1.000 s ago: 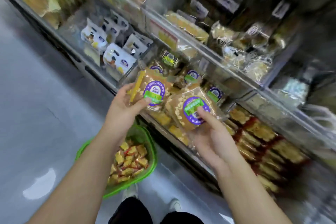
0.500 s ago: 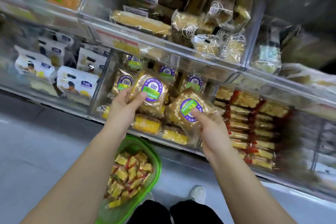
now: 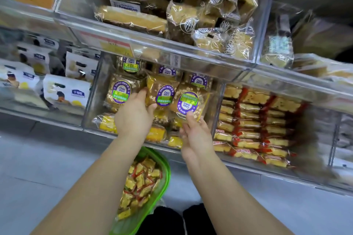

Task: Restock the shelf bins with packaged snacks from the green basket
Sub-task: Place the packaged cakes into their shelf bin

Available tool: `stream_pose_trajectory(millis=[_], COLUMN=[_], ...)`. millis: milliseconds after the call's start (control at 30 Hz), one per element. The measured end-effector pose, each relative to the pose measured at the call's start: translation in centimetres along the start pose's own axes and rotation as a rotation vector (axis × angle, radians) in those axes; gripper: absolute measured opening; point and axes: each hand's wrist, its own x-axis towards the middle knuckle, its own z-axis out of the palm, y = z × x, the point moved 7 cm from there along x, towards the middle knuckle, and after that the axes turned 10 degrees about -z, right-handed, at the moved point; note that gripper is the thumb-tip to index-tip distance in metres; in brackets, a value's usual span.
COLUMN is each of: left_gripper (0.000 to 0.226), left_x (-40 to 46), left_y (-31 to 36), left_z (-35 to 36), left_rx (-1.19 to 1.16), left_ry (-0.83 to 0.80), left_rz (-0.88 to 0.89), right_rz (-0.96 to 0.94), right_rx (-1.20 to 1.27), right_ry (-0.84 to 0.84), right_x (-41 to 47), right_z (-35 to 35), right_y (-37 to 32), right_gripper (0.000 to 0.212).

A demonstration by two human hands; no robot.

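Two clear-wrapped oat snack packs with purple round labels lie inside the clear middle bin (image 3: 89,101) of the lower shelf. My left hand (image 3: 134,114) grips the left pack (image 3: 162,91) by its lower left edge. The right pack (image 3: 188,103) lies label upside down beside it, and my right hand (image 3: 194,135) touches its lower edge with straight fingers. More packs of the same kind fill the bin behind them. The green basket (image 3: 166,170) sits on the floor below my arms, holding several small yellow and red wrapped snacks.
A bin of white pouches (image 3: 66,91) stands to the left, a bin of red and yellow cake packs (image 3: 256,124) to the right. The upper shelf bin (image 3: 172,47) overhangs the lower bin with wrapped cakes. Grey floor lies below; my dark trouser legs (image 3: 172,219) show at the bottom.
Both hands have pushed their packs deeper into the middle bin. My right hand has let go of its pack and now only touches its edge.
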Motion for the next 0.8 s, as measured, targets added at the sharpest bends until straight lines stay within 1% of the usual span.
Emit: stream_pose_trajectory(millis=[100, 167, 233, 267, 333, 400, 433, 533, 633, 700, 733, 800], left_gripper=[0.034, 0.031, 0.034, 0.038, 0.044, 0.042, 0.040, 0.045, 0.054, 0.053, 0.050, 0.046], left_x=[0.2, 0.2, 0.2, 0.1, -0.3, -0.5, -0.4, 0.1, 0.2, -0.2, -0.6, -2.0], left_y=[0.4, 0.9, 1.1, 1.1, 1.2, 1.2, 0.9, 0.1, -0.2, 0.0, 0.4, 2.1], left_z=[-0.7, -1.0, -1.1, -1.2, -1.0, -0.5, -0.1, 0.7, 0.8, 0.3, -0.1, -0.3], left_rx=[0.050, 0.120, 0.154, 0.130, 0.060, 0.021, 0.001, -0.095, -0.152, -0.131, -0.114, -0.088], left_ry=[0.045, 0.101, 0.160, 0.186, 0.228, 0.229, 0.208, 0.104, 0.039, 0.049, 0.084, 0.118], left_rz=[0.045, 0.106, 0.137, 0.144, 0.203, 0.266, 0.260, 0.208, 0.200, 0.211, 0.248, 0.425], right_rz=[0.046, 0.091, 0.132, 0.145, 0.170, 0.210, 0.223, 0.207, 0.151, 0.113, 0.102, 0.113], right_rx=[0.192, 0.258, 0.253, 0.234, 0.210, 0.222, 0.233, 0.288, 0.383, 0.415, 0.395, 0.313], right_ry=[0.031, 0.095, 0.161, 0.173, 0.158, 0.126, 0.107, 0.061, 0.060, 0.077, 0.072, 0.048], right_x=[0.9, 1.3, 1.2, 1.0, 0.5, -0.1, -0.4, -0.9, 0.1, 1.2, 1.6, 2.1], right_z=[0.4, 0.4, 0.3, 0.3, 0.2, -0.2, -0.4, -0.7, 0.3, 1.0, 1.2, 1.1], right_y=[-0.2, -0.2, -0.1, -0.1, -0.4, -0.4, -0.2, 0.0, -0.8, -1.4, -1.6, -1.5], right_gripper=[0.052, 0.040, 0.029, 0.026, 0.017, 0.009, 0.009, 0.027, 0.019, 0.025, 0.029, 0.030])
